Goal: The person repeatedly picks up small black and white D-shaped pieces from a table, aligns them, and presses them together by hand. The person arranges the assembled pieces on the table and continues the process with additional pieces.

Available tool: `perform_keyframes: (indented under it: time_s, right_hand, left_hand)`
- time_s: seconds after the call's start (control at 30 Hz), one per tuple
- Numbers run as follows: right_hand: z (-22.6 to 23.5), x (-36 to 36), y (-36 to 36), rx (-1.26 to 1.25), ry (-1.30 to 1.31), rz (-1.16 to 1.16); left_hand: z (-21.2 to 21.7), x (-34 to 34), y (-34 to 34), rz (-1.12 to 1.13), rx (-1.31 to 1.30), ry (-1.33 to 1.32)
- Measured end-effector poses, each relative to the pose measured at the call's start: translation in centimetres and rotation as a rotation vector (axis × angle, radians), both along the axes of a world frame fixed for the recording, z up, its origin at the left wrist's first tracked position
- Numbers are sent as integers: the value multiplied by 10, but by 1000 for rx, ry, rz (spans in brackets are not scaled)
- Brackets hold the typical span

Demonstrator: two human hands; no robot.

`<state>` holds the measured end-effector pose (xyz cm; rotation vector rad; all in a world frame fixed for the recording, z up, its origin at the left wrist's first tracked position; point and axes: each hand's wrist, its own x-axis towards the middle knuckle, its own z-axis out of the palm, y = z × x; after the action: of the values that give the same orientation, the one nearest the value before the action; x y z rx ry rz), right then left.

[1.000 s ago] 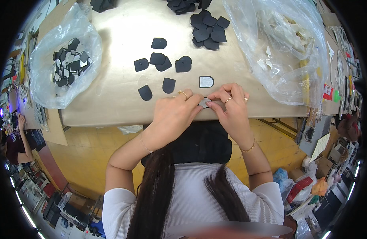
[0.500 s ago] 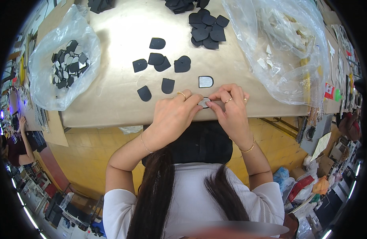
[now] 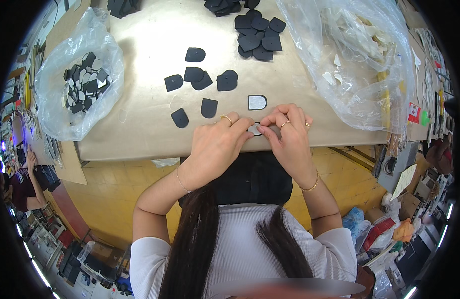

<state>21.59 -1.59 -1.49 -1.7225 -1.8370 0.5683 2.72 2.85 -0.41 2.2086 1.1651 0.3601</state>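
Observation:
Close to the table's front edge, a small rounded piece [image 3: 254, 130] with a pale face and black rim lies between my hands. My left hand [image 3: 219, 139] pinches its left side. From the right, the thumb and forefinger of my right hand [image 3: 288, 134] grip the same piece. My fingers cover much of its outline. Just beyond my fingertips lies another piece with a silvery face and black border [image 3: 257, 102], flat on the table. Left of it are several loose black D-shaped pieces [image 3: 209, 107], a few overlapping.
A clear plastic bag [image 3: 112, 99] at the left holds many black and pale pieces. Black pieces lie heaped [image 3: 260, 37] at the far middle. On the right, a large clear bag [image 3: 349, 104] contains whitish scraps. Another person [image 3: 30, 184] is at the far left.
Both hands keep their pinch on the small piece in nearly the same place. The whole view has shifted very slightly; the other pieces stay where they were on the table.

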Motion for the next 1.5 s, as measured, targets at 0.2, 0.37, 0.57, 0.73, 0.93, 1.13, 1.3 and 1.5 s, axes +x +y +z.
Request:
perform_keyframes:
  time_s: [0.2, 0.37, 0.57, 0.73, 0.93, 1.13, 1.3, 1.5]
  right_hand:
    - [-2, 0, -2, 21, -51, 30]
    - [-5, 2, -3, 91, -45, 57]
    - [-3, -5, -1, 1, -22, -64]
    - [-6, -11, 3, -18, -10, -155]
    - [-3, 1, -1, 4, 102, -49]
    - [1, 1, 0, -20, 34, -7]
    - [1, 0, 1, -25, 42, -20]
    - [0, 0, 1, -29, 39, -15]
  left_hand:
    - [1, 0, 0, 5, -15, -11]
    - [0, 0, 0, -3, -19, -2]
    - [0, 0, -4, 9, 3, 26]
    - [0, 0, -5, 3, 6, 38]
    - [0, 1, -7, 32, -24, 1]
    - [-1, 1, -7, 54, -44, -16]
    - [0, 2, -5, 45, -62, -4]
    - [1, 1, -4, 40, -70, -8]
